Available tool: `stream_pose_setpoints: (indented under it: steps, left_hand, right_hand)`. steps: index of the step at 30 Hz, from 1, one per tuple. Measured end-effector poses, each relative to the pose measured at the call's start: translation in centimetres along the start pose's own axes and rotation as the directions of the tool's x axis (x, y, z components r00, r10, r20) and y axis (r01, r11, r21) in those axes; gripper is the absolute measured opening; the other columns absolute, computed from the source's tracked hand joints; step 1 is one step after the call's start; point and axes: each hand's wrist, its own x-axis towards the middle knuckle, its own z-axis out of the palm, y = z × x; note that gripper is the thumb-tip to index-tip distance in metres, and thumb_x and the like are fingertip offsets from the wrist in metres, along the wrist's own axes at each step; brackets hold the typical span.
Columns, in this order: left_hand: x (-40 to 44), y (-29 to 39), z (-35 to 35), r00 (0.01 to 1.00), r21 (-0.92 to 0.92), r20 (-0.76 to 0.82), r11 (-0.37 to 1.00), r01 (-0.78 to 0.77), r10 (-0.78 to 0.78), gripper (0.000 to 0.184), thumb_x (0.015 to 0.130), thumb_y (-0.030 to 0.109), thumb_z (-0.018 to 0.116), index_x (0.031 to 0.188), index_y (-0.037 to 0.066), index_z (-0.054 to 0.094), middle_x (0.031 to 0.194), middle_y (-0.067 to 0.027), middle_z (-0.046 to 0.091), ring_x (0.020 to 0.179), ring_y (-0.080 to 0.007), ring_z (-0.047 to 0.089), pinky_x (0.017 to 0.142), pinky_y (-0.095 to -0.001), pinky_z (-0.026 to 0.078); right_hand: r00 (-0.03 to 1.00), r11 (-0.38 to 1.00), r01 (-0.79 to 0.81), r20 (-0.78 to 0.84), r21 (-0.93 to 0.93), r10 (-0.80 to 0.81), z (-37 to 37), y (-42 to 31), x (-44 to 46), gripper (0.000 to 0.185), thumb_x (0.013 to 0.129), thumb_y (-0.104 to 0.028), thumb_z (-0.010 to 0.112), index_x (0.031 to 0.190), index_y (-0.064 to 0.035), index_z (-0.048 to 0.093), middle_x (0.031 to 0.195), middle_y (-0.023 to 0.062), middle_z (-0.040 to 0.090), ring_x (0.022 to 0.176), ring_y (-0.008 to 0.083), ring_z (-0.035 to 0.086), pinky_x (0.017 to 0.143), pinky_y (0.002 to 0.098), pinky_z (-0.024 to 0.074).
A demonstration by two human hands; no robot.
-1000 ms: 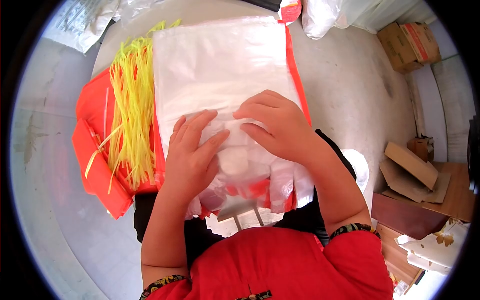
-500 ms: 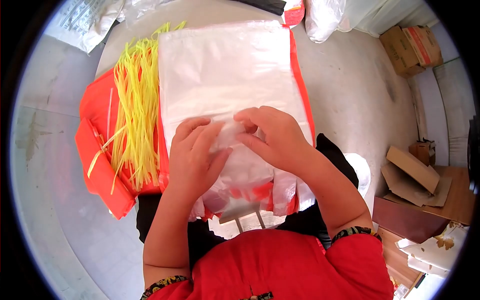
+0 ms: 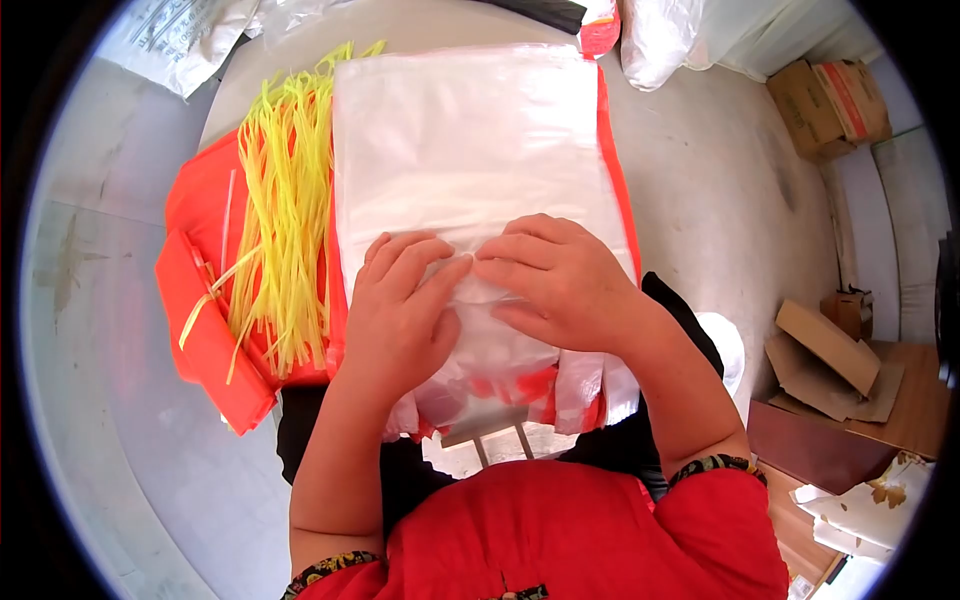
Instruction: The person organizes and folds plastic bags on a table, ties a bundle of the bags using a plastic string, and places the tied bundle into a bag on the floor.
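A stack of clear plastic bags (image 3: 460, 130) lies in front of me, with red plastic showing along its right edge. My left hand (image 3: 405, 310) rests on the lower part of the stack, fingers curved and apart. Beside it, my right hand (image 3: 560, 280) lies on the same bags with its fingers spread a little. The fingertips of both hands nearly meet on the plastic. Under the hands the top bag is wrinkled, and its handle strips (image 3: 578, 390) hang at the near edge. Neither hand visibly grips anything.
Yellow strips (image 3: 288, 210) lie left of the stack on red plastic bags (image 3: 200, 210). A black item (image 3: 540, 12) and a white bag (image 3: 658, 40) are at the far side. Cardboard boxes (image 3: 805, 110) stand at the right, with an opened carton (image 3: 825, 350) nearer.
The fingers have moved over the wrinkled plastic, and the right hand has flattened from a more curled pose. The stack and surroundings appear shifted slightly right in view.
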Motion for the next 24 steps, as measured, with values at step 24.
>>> stream_pose_setpoints:
  steps: [24]
  left_hand:
    - [-2.1,-1.0,-2.3,0.927,-0.397,0.036,0.846,0.356,-0.373,0.013,0.082,0.003,0.078,0.094,0.001,0.073,0.079,-0.01,0.07,0.071,-0.0254,0.068,0.066,-0.0347,0.052]
  right_hand:
    - [0.923,0.874,-0.383,0.152,0.298,0.353,-3.2,-0.1,-1.1,0.025,0.088,-0.003,0.071,0.113,-0.0027,0.075,0.1,0.0107,0.075,0.085,0.0244,0.07,0.079,0.0345,0.0544]
